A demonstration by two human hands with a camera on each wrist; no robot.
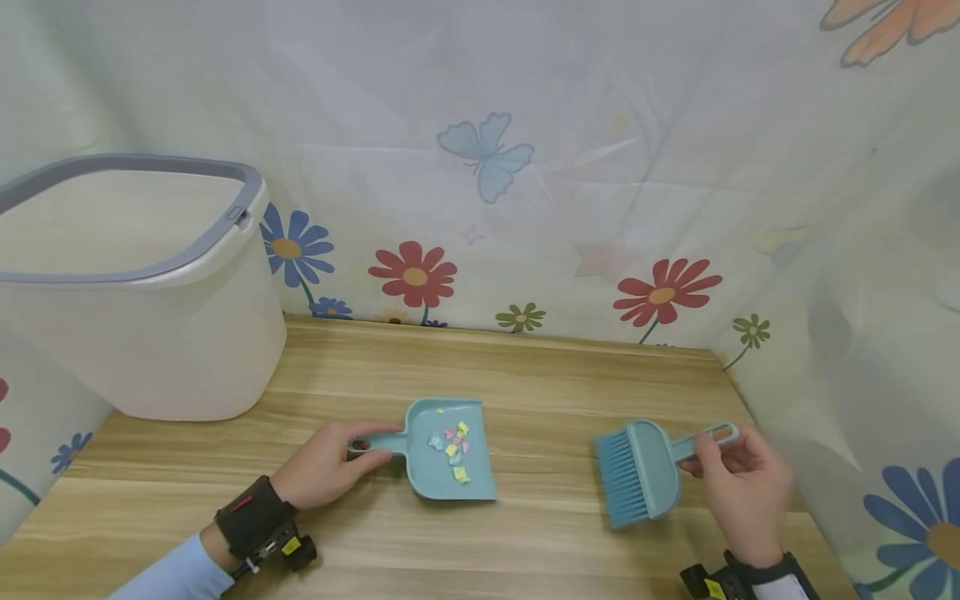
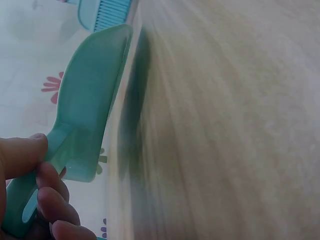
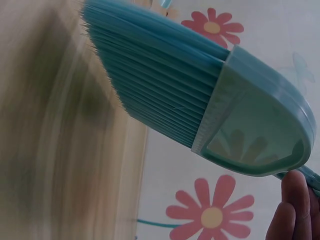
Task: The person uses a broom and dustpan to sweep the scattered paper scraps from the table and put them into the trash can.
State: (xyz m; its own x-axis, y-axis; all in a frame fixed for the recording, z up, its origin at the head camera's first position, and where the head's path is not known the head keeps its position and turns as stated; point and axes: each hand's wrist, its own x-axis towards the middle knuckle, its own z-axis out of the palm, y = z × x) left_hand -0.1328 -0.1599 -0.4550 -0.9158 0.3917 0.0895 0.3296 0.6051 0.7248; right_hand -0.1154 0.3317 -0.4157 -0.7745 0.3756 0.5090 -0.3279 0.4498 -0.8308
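Note:
My left hand (image 1: 330,462) grips the handle of a small teal dustpan (image 1: 420,475), thumb on one side and fingers curled round the other. Several paper scraps (image 1: 453,450) in yellow, pink and blue lie in the pan. In the left wrist view the dustpan (image 2: 85,95) is raised over the wood, with its shadow beneath. On the right, my right hand (image 1: 746,487) pinches the handle of a matching teal hand brush (image 1: 652,467). Its bristles (image 3: 155,75) point left toward the dustpan and hang above the tabletop in the right wrist view.
A tall white bin (image 1: 187,342) with a grey rim stands at the back left, its top uncovered. The wood-grain table (image 1: 540,550) runs back to a white curtain (image 1: 585,92) printed with flowers and butterflies, which also hangs along both sides.

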